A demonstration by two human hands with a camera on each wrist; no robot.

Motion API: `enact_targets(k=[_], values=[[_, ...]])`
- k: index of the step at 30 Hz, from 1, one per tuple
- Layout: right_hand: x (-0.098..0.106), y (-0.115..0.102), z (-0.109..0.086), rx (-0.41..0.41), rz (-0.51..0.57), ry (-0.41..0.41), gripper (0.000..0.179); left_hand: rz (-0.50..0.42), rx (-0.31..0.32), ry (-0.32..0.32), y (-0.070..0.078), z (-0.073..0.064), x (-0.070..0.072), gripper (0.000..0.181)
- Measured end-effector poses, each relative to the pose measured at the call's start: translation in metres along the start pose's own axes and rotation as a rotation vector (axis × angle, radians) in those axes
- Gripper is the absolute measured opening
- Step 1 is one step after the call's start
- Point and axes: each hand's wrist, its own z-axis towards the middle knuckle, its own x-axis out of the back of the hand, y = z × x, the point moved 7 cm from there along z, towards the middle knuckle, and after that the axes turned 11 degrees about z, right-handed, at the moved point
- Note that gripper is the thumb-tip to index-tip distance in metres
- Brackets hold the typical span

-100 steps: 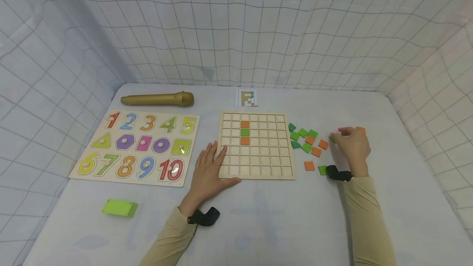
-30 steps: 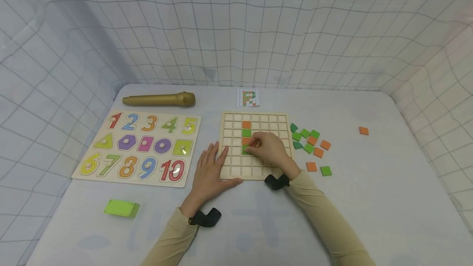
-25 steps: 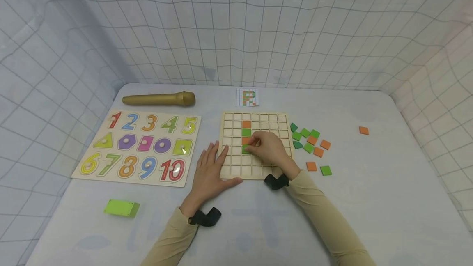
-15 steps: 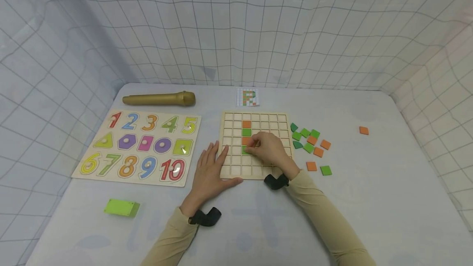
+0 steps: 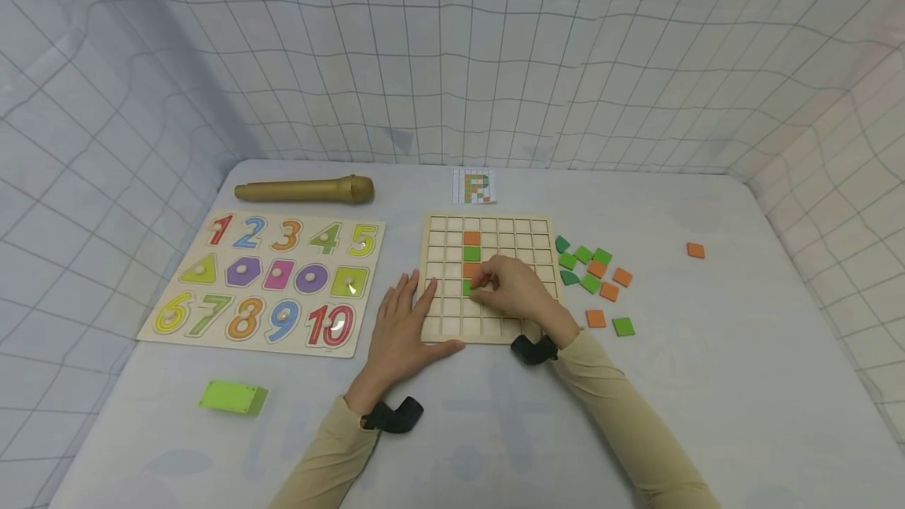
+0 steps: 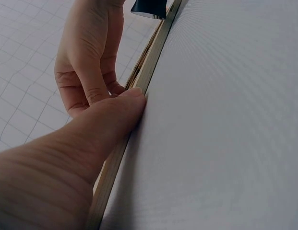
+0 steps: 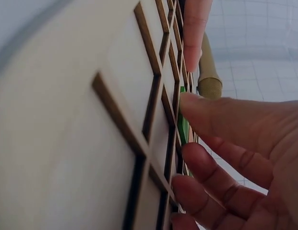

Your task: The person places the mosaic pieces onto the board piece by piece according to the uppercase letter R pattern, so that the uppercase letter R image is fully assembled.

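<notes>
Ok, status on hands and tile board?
Left hand against tile board. Right hand touching board's lowest green tile. Loose tiles beside board, none blocking.

"How's your light?"
"Soft and even on my head feed; I see glare spots on the number board (image 5: 318, 258), and the wall sheet's (image 5: 452, 53) lines bow left and right."
"And the wrist feeds?"
"Dimmer. On my right one, the near part of the grid board (image 7: 72, 115) blurs; on the left, shadow lies along its edge."
</notes>
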Motion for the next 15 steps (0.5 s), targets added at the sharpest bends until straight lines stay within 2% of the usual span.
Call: enact_targets(k=[7,15], values=[[0.005,0.000,-0.007,0.105,0.037,-0.016,0.006,0.009,-0.001,-0.003,0.000,0.000,-0.001,0.102],[0.032,0.013,-0.019,0.142,0.142,0.104,0.007,0.004,0.013,-0.005,0.000,0.000,0.000,0.103]])
